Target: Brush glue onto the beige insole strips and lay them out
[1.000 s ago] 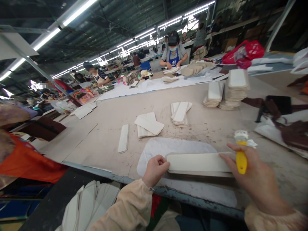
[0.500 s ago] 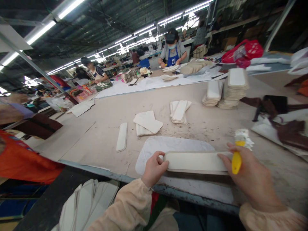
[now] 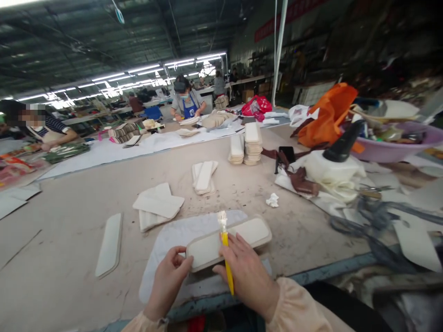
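Note:
A long, round-cornered off-white panel with a beige border lies just in front of me, over a white sheet at the table's near edge. My left hand pinches the panel's left end between thumb and fingers. Across the panel's middle lies my right hand, its fingers on the panel's surface. It also holds a brush with a yellow handle, whose whitish bristles point away from me. The right fingertips are partly hidden behind the hand.
A single panel lies on the left. Loose panels, a small pile and taller stacks sit farther off. To the right are crumpled tissue, a white bottle with black nozzle and a purple basin. Co-workers sit across the table.
My view has swung to the right. My right hand has left the panel's right end and now rests across its middle, still with the brush. The left hand keeps its pinch.

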A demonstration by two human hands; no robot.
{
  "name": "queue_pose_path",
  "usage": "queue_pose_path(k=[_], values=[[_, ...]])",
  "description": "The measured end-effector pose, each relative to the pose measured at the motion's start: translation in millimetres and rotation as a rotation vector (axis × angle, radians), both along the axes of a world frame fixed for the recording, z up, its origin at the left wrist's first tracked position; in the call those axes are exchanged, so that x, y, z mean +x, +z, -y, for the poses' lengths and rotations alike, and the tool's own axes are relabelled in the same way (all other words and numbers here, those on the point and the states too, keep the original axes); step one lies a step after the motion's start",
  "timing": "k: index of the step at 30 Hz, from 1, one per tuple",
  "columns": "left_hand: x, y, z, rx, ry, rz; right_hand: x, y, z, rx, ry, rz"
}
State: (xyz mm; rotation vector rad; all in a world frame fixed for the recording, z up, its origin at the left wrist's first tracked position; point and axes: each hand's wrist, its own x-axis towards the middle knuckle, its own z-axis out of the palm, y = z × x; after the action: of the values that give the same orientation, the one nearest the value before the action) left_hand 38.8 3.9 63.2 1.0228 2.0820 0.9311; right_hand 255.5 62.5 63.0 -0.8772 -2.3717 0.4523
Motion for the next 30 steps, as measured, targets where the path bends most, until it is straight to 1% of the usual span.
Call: queue_pose_path(k=[4,8,11,13,15,18,23,26,30], values=[[-1,-0.6,0,-0.006,-0.005,-0.021,21,-2.0,-16,-0.032,-0.131,-0.028],[-1,0.5,-2,0.018,-0.007,-0.052,47,-6.3,-36,0.033,-0.327,-0.043],[-1,2.6,-3,0.032,-0.005,-0.082,60,-12.9,-47,0.065,-0.454,-0.04],[-1,3.7,-5,0.032,0.006,-0.088,63,-16.5,-51,0.024,-0.517,-0.021],[-2,3.8,-6,0.023,0.022,-0.083,64,-17.9,-52,-0.056,-0.563,0.029],[-2,2.3,-7,0.002,0.036,-0.054,63,-16.8,-50,-0.135,-0.589,0.09],[1,0.5,-4,0.025,0.012,-0.072,63,-15.0,-49,-0.145,-0.573,0.067],[3,2.3,-4,0.049,-0.002,-0.092,63,-15.3,-50,-0.146,-0.578,0.062],[5,6.1,-6,0.073,0.019,-0.124,64,-14.6,-49,-0.16,-0.568,0.067]])
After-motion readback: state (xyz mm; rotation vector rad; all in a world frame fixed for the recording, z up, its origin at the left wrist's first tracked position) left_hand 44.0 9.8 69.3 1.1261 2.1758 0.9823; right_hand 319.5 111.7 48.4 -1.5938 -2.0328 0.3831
